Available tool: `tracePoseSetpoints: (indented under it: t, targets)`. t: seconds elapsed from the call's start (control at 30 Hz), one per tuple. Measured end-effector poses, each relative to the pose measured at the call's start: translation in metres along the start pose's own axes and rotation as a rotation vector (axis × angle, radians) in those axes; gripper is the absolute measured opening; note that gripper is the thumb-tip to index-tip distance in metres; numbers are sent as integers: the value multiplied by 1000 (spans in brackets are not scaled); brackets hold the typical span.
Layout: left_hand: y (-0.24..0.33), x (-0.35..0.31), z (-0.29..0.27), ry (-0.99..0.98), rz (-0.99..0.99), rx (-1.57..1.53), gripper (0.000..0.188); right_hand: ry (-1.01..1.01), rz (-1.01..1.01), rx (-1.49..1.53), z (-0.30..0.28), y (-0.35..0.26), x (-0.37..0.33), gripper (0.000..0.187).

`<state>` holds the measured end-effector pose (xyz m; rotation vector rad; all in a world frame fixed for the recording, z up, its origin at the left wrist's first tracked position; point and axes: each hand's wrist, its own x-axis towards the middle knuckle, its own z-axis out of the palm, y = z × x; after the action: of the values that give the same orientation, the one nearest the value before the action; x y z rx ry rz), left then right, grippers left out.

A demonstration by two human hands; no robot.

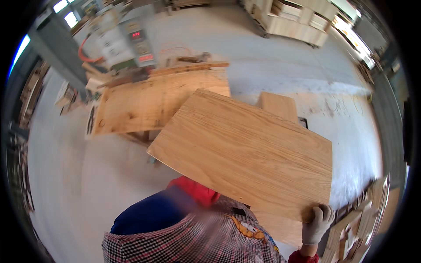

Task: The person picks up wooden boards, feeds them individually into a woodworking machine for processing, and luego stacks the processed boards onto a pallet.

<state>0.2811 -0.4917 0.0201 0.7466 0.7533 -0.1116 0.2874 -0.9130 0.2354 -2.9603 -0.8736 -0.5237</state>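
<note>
A large wooden panel (pixel 250 149) with light brown grain is held at a slant before my body. Gloved in pale grey, my right hand (pixel 319 222) grips its near right corner, fingers curled at the edge. My left arm, in a blue sleeve (pixel 147 215) with a red part (pixel 195 190), reaches toward the panel's near left edge. The left hand itself is hidden, so its hold cannot be seen. I wear a checked apron (pixel 188 239), just below the panel.
Beyond the panel at left stands a wooden worktable (pixel 162 101), with a control box (pixel 140 44) with red digits behind it. A wooden block or box (pixel 279 106) shows past the panel's far edge. Stacked boards (pixel 357 223) stand at lower right; a loaded wooden cart (pixel 287 22) is far back.
</note>
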Motion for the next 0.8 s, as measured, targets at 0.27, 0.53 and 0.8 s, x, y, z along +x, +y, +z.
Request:
tracePoseSetpoints:
  t: [0.27, 0.53, 0.8]
  targets:
    - [-58, -56, -178, 259, -173, 193, 51, -308, 314, 313, 103, -93, 49, 96]
    - [19, -72, -232, -166, 45, 1792, 46, -435, 237, 254, 159, -213, 86, 106]
    - [31, -64, -366, -130, 327, 624, 41, -504, 231, 209, 204, -329, 174, 112]
